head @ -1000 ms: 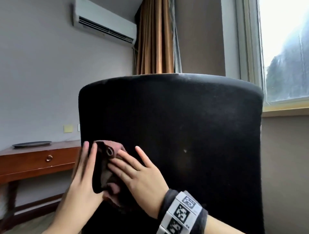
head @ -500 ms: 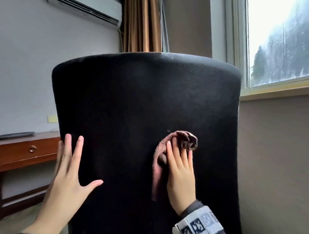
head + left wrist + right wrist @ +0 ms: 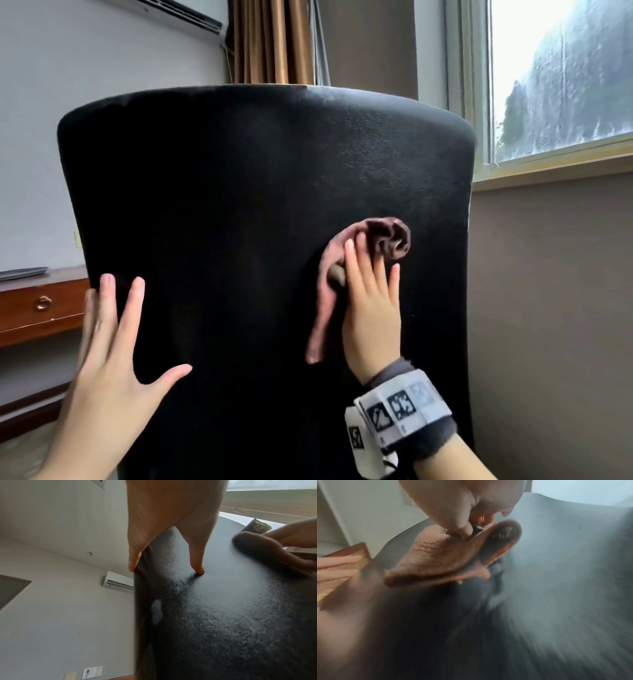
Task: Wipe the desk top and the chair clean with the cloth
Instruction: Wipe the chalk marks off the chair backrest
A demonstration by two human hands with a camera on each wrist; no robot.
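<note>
Chair (image 3: 239,205): seat and base hidden behind its own backrest, lower part cut off by the head view's bottom edge; surface motion-blurred in the right wrist view.
Cloth (image 3: 329,274): middle hidden under the right hand (image 3: 371,308); edges smeared in the right wrist view.
Left hand (image 3: 106,370): outer fingers hidden past the backrest's left edge.
Desk (image 3: 37,308): cut off by the left edge, right end hidden behind the chair.
Air conditioner (image 3: 178,13): cropped at the top edge.

Left grip (image 3: 109,346) flat, fingers spread — right grip (image 3: 371,308) flat, fingers straight, pressing.
</note>
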